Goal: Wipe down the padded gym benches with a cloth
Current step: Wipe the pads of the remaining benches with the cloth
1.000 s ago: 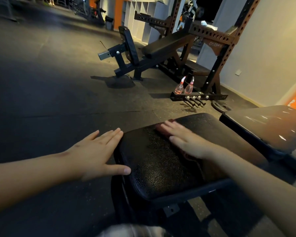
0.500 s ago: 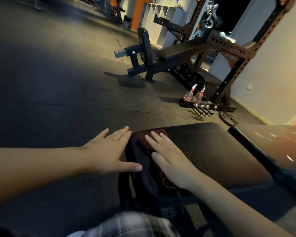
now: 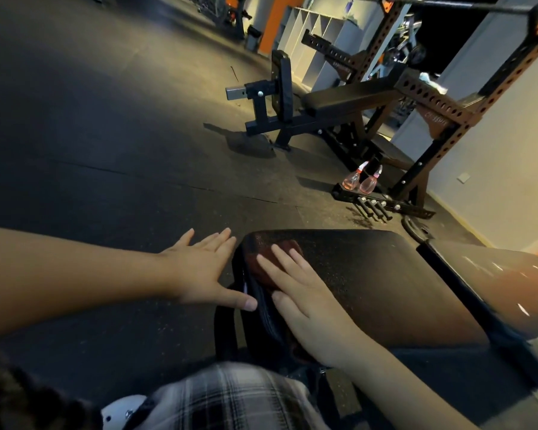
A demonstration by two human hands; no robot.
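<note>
Left hand [image 3: 199,274] and right hand [image 3: 308,305] on bare forearms [image 3: 75,274], short plain nails, plaid garment [image 3: 230,398] in black, white and grey checks just below the near end of the bench [image 3: 370,274], white patch [image 3: 121,408] with small dark studs lower left of the bench, dark fuzzy mass [image 3: 22,398] farther left, blurred
</note>
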